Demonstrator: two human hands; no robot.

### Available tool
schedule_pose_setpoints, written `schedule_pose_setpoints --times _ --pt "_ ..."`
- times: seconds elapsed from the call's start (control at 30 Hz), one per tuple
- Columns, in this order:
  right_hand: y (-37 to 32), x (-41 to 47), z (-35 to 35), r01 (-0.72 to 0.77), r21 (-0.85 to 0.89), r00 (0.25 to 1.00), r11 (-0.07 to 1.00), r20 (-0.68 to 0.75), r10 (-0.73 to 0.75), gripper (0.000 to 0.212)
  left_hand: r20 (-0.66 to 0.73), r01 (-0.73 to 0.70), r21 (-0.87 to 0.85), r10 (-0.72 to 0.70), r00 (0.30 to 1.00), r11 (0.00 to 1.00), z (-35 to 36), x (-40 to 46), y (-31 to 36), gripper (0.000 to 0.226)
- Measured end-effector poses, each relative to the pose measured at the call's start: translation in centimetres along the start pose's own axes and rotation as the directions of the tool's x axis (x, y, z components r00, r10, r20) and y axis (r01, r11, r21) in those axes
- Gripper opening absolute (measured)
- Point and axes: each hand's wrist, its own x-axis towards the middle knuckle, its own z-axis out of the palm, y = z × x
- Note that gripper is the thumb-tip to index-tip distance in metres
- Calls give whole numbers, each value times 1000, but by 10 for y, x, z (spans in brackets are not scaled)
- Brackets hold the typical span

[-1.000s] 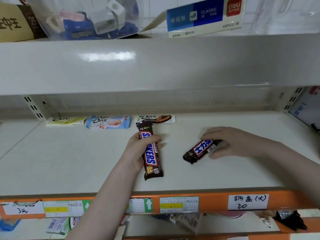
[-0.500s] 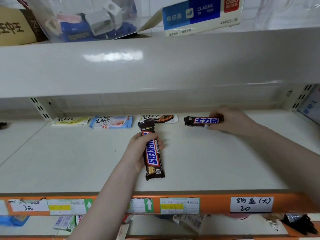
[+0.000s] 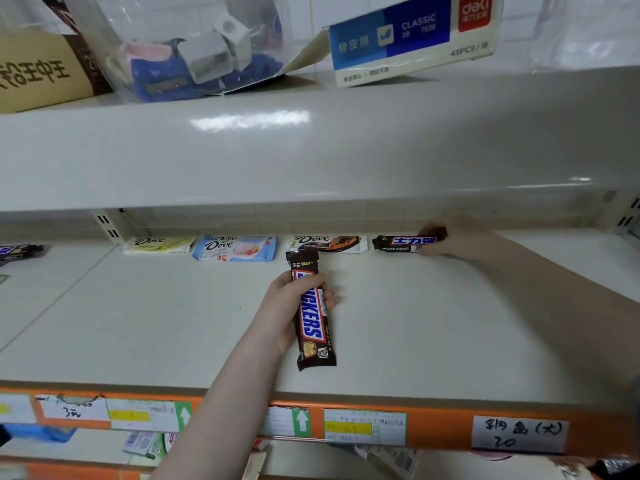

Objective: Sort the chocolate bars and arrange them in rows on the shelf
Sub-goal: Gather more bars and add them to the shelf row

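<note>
My left hand (image 3: 287, 306) grips a brown Snickers bar (image 3: 313, 327) lengthwise, its far end pointing at the back of the white shelf (image 3: 138, 323). At the back wall lies a row of three Dove bars: a yellow one (image 3: 159, 244), a blue one (image 3: 236, 248) and a white-and-orange one (image 3: 330, 242). My right hand (image 3: 457, 237) holds the right end of a second brown Snickers bar with Chinese lettering (image 3: 405, 243), which lies flat at the right end of that row.
The upper shelf (image 3: 311, 150) overhangs close above, carrying a clear bag of sharpeners (image 3: 194, 53) and an eraser box (image 3: 412, 36). An orange price rail (image 3: 433, 427) edges the shelf front. Another dark bar (image 3: 19, 252) lies on the neighbouring shelf at far left.
My right hand carried the Chinese-lettered Snickers bar from the middle of the shelf to the back row and set it down beside the Dove bars. My left hand has stayed put with its bar.
</note>
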Motion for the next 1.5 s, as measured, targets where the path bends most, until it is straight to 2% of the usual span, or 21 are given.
schedule_pose_setpoints --times 0.23,0.43,0.53,0.63,0.7,0.8,0.9,0.97,1.1,1.2,1.4,1.5 --pt "-2 2 -2 40 68 997 997 57 -44 35 -14 -4 -14 4 1000 1000 0 2 -1 11" --pt "1 4 -3 67 44 995 997 70 -70 34 -39 -23 -32 21 999 999 2 0 -2 7" --pt "2 6 -1 61 60 995 996 71 -65 36 -55 11 -139 -19 998 990 5 0 -1 12" --pt "-3 3 0 56 25 998 998 -1 -56 41 -58 29 -212 -42 997 977 6 -2 0 22" --pt "-12 -7 3 89 -19 992 996 -84 -90 39 -37 17 -155 -23 999 988 5 -3 -1 25" --pt "-30 -31 8 182 20 967 983 -183 -175 31 22 9 -37 -8 1000 999 2 -5 -1 23" --pt "-50 -54 8 191 218 975 957 -158 -159 23 127 0 163 -20 992 987 -1 -7 0 12" --pt "-63 -65 8 135 332 988 934 -111 -104 22 208 -35 300 -29 978 953 -2 -9 -1 24" --pt "-91 -83 9 80 459 997 885 -55 -62 21 355 -64 275 -40 934 959 -1 -14 -2 30" --pt "-104 -91 9 58 470 998 881 -18 -56 22 414 -59 304 -76 907 951 4 -15 -2 27" --pt "-111 -100 7 101 459 995 883 -35 -95 16 476 -142 450 -103 873 882 12 -21 -1 9" --pt "-103 -101 3 111 507 994 855 -66 -90 4 490 -106 479 -165 856 872 20 -25 2 19"
